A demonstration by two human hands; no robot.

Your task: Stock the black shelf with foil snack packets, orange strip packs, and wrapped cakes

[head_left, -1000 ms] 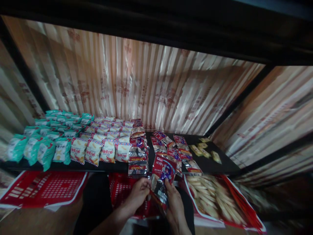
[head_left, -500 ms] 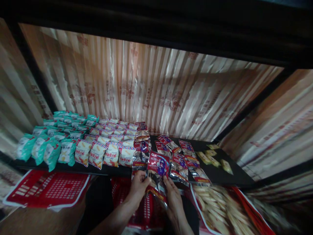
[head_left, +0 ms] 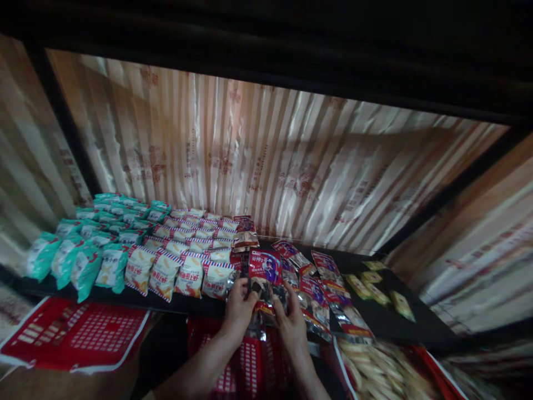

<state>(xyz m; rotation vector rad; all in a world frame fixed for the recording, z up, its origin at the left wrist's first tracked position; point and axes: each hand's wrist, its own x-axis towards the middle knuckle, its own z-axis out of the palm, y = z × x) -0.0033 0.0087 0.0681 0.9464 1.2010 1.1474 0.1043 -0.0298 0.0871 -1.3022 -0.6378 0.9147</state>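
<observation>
Both my hands hold one red snack packet point(head_left: 265, 269) upright over the front edge of a black shelf point(head_left: 395, 325). My left hand point(head_left: 239, 307) grips the packet's left side and my right hand point(head_left: 289, 319) grips its right side, fingers closed on it. Behind the packet stands a stack of similar red and silver packets point(head_left: 245, 233). More red packets point(head_left: 328, 278) lie flat in rows to the right. White and red striped bags point(head_left: 189, 253) and teal bags point(head_left: 89, 244) fill the shelf's left part.
A few small yellow packets point(head_left: 377, 283) lie on the shelf's right end. A red basket point(head_left: 250, 366) sits below my hands, another red basket point(head_left: 73, 333) at lower left. A red tray of pale snacks point(head_left: 387, 372) is at lower right. Striped cloth point(head_left: 250, 155) backs the shelf.
My hands have lifted the red packet up and forward, from over the red basket to the shelf's front edge by the stacked red packets.
</observation>
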